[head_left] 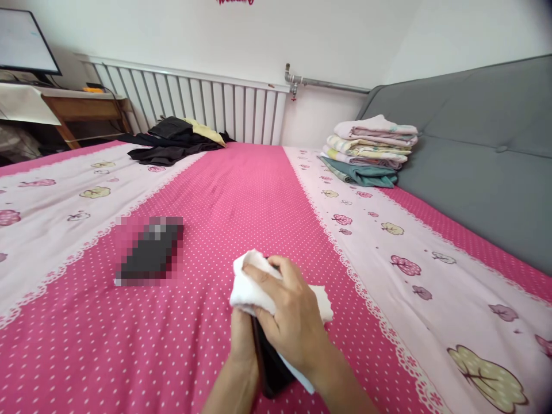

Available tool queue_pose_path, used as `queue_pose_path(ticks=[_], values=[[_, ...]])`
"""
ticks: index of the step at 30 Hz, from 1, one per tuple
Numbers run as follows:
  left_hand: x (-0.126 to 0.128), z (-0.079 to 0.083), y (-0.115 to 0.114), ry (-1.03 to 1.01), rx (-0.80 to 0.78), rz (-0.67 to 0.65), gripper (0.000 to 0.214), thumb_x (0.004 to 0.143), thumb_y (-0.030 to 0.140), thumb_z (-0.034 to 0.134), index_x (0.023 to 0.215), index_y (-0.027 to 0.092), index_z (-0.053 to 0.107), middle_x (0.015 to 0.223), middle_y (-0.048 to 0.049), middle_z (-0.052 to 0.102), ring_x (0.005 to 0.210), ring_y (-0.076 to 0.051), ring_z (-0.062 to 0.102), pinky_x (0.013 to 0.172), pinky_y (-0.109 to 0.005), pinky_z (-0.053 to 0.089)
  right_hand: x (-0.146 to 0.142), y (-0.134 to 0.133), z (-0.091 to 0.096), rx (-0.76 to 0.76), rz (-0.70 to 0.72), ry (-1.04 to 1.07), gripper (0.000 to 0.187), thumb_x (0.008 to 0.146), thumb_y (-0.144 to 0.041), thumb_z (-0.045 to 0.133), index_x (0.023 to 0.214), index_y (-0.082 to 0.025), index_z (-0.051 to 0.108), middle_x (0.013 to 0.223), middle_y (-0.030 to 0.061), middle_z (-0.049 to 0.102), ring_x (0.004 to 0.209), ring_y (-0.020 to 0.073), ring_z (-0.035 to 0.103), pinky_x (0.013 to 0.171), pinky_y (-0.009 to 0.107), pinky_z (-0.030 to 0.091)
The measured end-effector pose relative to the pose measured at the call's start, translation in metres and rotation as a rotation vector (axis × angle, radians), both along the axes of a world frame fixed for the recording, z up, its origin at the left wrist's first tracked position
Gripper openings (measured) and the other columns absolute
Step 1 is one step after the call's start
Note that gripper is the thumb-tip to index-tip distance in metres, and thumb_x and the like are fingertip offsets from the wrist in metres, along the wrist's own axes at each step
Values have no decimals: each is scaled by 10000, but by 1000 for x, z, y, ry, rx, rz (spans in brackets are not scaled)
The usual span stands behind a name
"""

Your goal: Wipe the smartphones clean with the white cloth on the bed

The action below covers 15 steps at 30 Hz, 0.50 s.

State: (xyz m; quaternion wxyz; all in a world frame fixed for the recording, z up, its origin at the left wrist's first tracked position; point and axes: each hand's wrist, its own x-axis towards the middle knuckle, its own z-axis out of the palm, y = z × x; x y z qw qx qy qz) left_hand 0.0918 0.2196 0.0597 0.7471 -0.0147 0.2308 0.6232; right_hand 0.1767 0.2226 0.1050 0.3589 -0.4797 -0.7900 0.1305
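My right hand [290,319] is closed on a white cloth [250,287] and presses it against a flat black object [271,362]. My left hand [242,339] sits underneath and behind, mostly hidden; it seems to hold the black object from below. Both hands hover low over the pink dotted bedspread [241,195] near its front middle. What the black object is cannot be made out.
A blurred dark item [149,251] lies on the bed to the left. Dark clothes [170,141] are heaped at the far edge by the radiator [190,103]. A stack of folded cloths [373,146] sits far right beside a grey headboard [483,149].
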Motion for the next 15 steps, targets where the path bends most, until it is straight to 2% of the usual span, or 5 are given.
queue_pose_path(ticks=[2,5,9,12,15], values=[[13,5,-7,-13,-26,-102,425,945,381,404,1257,148,574,932,-77,735,881,-216,693,881,-327,523,6,5,-2,70,-105,17,472,873,-328,575,1338,-346,494,1198,77,464,1055,244,487,853,415,493],[23,14,-15,-118,21,-276,508,914,492,432,1260,151,581,1041,-109,715,1017,-265,655,945,-376,487,16,11,-4,143,-261,31,437,896,-384,532,1326,-309,514,1200,98,467,1068,258,490,833,422,509],[19,17,-14,-179,27,-331,518,907,516,427,1210,144,622,1058,-121,711,1077,-283,626,982,-396,457,22,17,-10,153,-382,16,425,915,-378,489,1326,-274,521,1157,121,480,1068,283,495,796,435,521],[5,13,-7,-139,-4,-284,527,901,531,423,1107,120,681,1003,-134,724,1070,-292,630,985,-414,454,20,20,-15,99,-334,6,419,904,-360,519,1314,-273,533,1134,116,489,1070,282,498,819,437,517],[-14,10,1,-93,5,-194,550,909,529,387,1017,100,713,955,-146,732,1054,-299,638,984,-427,455,14,19,-17,17,-185,1,427,884,-295,549,1310,-279,532,1163,105,484,1070,259,504,864,422,507]])
